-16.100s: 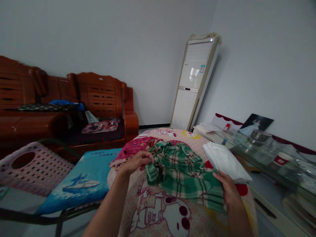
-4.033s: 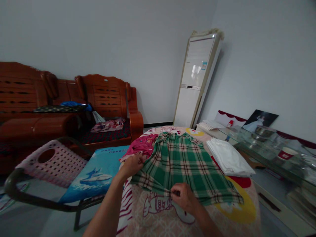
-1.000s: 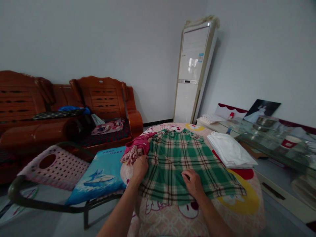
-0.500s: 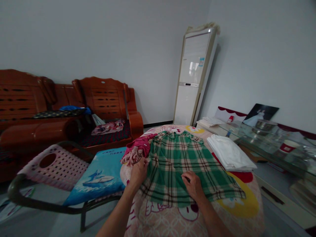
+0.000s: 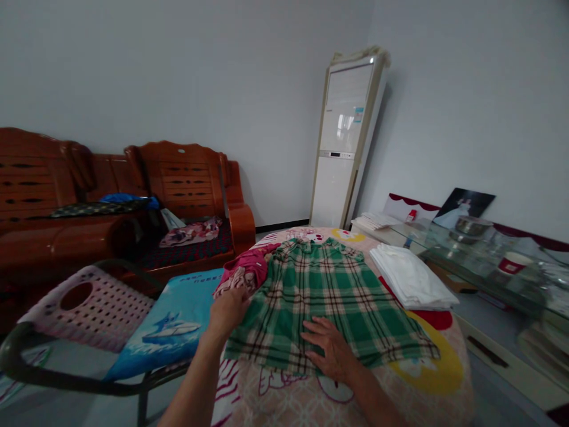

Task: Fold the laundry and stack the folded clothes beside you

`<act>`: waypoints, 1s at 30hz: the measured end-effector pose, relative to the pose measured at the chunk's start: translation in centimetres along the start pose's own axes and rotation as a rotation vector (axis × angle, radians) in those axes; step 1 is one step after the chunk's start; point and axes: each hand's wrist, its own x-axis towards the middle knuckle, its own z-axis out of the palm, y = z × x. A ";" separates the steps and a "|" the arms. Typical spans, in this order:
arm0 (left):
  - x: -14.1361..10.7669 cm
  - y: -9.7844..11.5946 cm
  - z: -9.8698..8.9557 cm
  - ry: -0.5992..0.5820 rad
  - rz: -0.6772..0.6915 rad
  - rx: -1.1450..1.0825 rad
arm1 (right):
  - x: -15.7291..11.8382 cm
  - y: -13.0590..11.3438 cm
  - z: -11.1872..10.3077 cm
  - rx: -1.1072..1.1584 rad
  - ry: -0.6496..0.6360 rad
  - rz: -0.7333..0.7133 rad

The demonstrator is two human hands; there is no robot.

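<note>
A green plaid shirt (image 5: 329,290) lies spread on a patterned cloth (image 5: 284,397) over a round table, its collar at the far side. My left hand (image 5: 230,309) has its fingers closed on the shirt's left edge, beside a bunched pink garment (image 5: 249,267). Flat on the lower middle of the shirt rests my right hand (image 5: 331,350), fingers spread. Folded white cloth (image 5: 411,276) lies to the right of the shirt.
On the left, a chair (image 5: 93,308) holds a blue cushion (image 5: 178,326). Wooden sofas (image 5: 186,178) stand behind it. To the right, a glass shelf (image 5: 471,261) bears a paper cup (image 5: 513,263) and a metal bowl (image 5: 473,225). An air conditioner (image 5: 340,142) stands in the corner.
My left hand has moved left and drawn the shirt's left edge outward. My right hand has shifted slightly left and its fingers have spread flat on the fabric.
</note>
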 end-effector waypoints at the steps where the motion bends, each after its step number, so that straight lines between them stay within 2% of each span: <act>1: 0.1 1.4 0.3 0.021 0.071 -0.054 | 0.0 0.1 0.1 0.001 0.002 -0.015; 4: 0.4 6.0 2.0 -0.017 0.355 -0.288 | -0.3 0.4 0.4 0.004 0.044 -0.062; 5: 0.7 7.2 2.9 0.017 0.397 -0.357 | -0.4 0.4 0.5 0.009 0.062 -0.063; 8: 1.7 8.8 6.0 0.150 0.320 -0.455 | -0.5 0.5 0.5 0.041 0.104 -0.039; 11: 3.1 7.4 9.0 0.309 0.262 -0.514 | 0.1 0.9 0.0 0.068 0.213 0.021; 14: 4.0 5.1 10.9 0.406 0.233 -0.534 | 1.8 2.1 -0.7 0.028 0.317 0.092; 16: 4.4 4.1 11.6 0.443 0.236 -0.530 | 3.1 3.4 -1.0 -0.034 0.279 0.106; 18: 4.7 3.6 12.1 0.449 0.234 -0.505 | 4.1 5.3 -1.3 -0.125 0.178 0.128; 20: 4.9 3.5 12.6 0.434 0.229 -0.458 | 4.4 7.6 -1.8 -0.251 0.125 0.237; 23: 5.1 3.4 13.3 0.427 0.235 -0.370 | 3.5 11.4 -3.2 -0.449 0.193 0.600; 24: 5.1 3.4 13.5 0.430 0.244 -0.345 | 2.9 12.6 -3.7 -0.486 0.199 0.659; 27: 5.1 3.3 13.7 0.437 0.269 -0.302 | 0.9 15.3 -5.0 -0.544 0.242 0.694; 30: 4.9 3.2 13.7 0.450 0.303 -0.301 | -0.9 16.6 -6.0 -0.589 0.357 0.734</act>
